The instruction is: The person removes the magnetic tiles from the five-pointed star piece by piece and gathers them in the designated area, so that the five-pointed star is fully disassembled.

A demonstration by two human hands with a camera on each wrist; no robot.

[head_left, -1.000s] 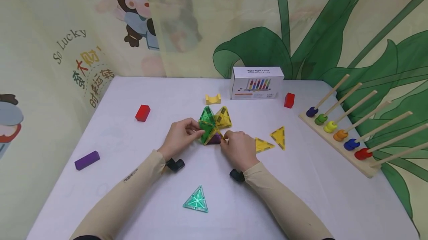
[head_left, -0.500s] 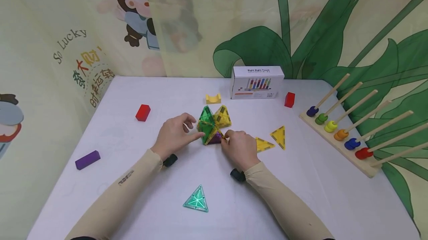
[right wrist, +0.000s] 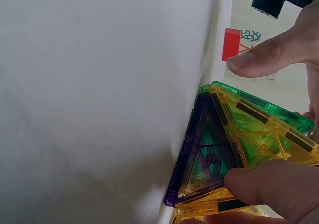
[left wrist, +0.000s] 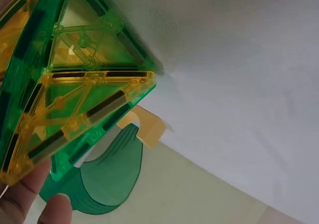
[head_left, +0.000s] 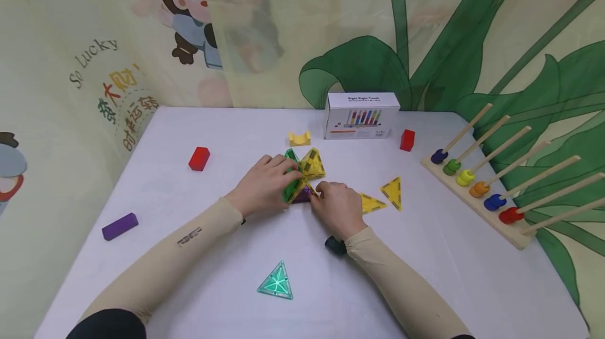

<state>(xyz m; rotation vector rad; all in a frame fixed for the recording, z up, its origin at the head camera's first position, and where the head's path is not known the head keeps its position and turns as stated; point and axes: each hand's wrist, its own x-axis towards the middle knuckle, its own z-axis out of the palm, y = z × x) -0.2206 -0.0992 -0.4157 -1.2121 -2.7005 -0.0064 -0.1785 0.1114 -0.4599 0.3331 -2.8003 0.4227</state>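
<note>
A cluster of see-through magnetic triangle tiles stands mid-table: a green tile (head_left: pixel 290 190), a yellow pyramid (head_left: pixel 313 163) behind, and a purple tile (head_left: pixel 301 196) low in front. My left hand (head_left: pixel 266 184) reaches over the cluster from the left, fingers bent across its top. In the right wrist view its thumb (right wrist: pixel 264 57) stays apart from the tiles. Up close in the left wrist view, fingertips lie at the lower corner of a yellow tile (left wrist: pixel 75 124). My right hand (head_left: pixel 341 210) pinches a yellow triangle tile (right wrist: pixel 214 207) beside the purple one.
Two yellow triangle tiles (head_left: pixel 391 193) lie to the right, a green triangle tile (head_left: pixel 276 282) in front. Red blocks (head_left: pixel 199 159), a purple block (head_left: pixel 120 226) and a yellow arch block (head_left: pixel 300 139) lie around. A box (head_left: pixel 362 116) and a pegged wooden stand (head_left: pixel 477 200) are farther off.
My left hand drew back slightly from the tiles, its fingers spreading, then came forward and right over the top of the cluster. My right hand has kept its place and its hold.
</note>
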